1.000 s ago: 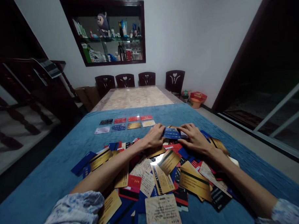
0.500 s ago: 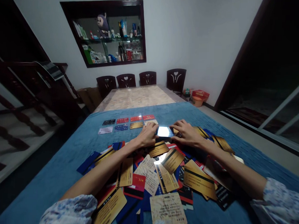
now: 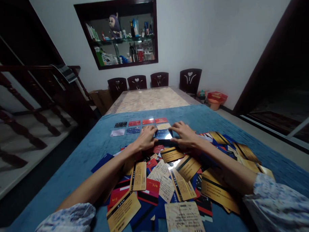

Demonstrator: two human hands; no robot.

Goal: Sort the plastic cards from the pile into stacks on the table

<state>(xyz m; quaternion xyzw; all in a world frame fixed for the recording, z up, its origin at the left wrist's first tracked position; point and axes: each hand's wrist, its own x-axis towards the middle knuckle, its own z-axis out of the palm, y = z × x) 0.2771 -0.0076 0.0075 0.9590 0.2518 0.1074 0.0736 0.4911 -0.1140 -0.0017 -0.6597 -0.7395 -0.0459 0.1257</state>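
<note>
"Between the left hand (image 3: 146,139) and the right hand (image 3: 184,134), how is the blue card (image 3: 164,134) held?"

"By its short ends: each is pinched between thumb and fingers. The long axis is laid crosswise, from hand to hand, so neither hand can be called nearer; both are touching it. Whether more cards are stacked beneath cannot be told."

"And where is it placed among the rest?"

"Over the far edge of the loose pile (image 3: 152,188), just short of the neat rows (image 3: 134,123). A cream card (image 3: 163,125) is seen directly beyond it, partly hidden."

"What of the surfaces?"

"Flat, stiff rectangles with rounded corners are shown, apparently plastic. White glare is thrown back by the blue card. Metallic sheen is given by a gold card (image 3: 172,156), crossed by a dark stripe; a beige card (image 3: 185,220) is mottled and printed. All are borne by a soft, napped blue cloth (image 3: 74,160)."
</note>
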